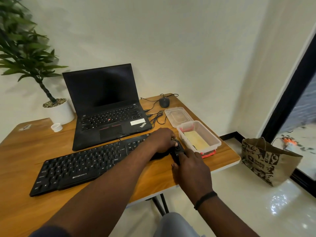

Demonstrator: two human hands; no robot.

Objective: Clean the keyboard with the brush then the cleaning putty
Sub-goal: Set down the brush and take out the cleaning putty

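A black Zebronics keyboard [82, 166] lies slanted on the wooden table [22, 151]. At its right end both hands meet on a small black object [177, 152], apparently the brush. My left hand [162, 139] curls over the object's far part. My right hand [191, 170] grips its near part with fingers and thumb. The hands hide the keyboard's right end and most of the object. A clear plastic box [212, 139] to the right holds a pale yellow slab [196, 140], possibly the putty.
An open black laptop [106, 106] stands behind the keyboard. A mouse [164, 102] with cables and the box's lid [177, 116] lie at back right. A potted plant [59, 112] and small white cup [56, 127] stand left. A paper bag [266, 161] sits on the floor.
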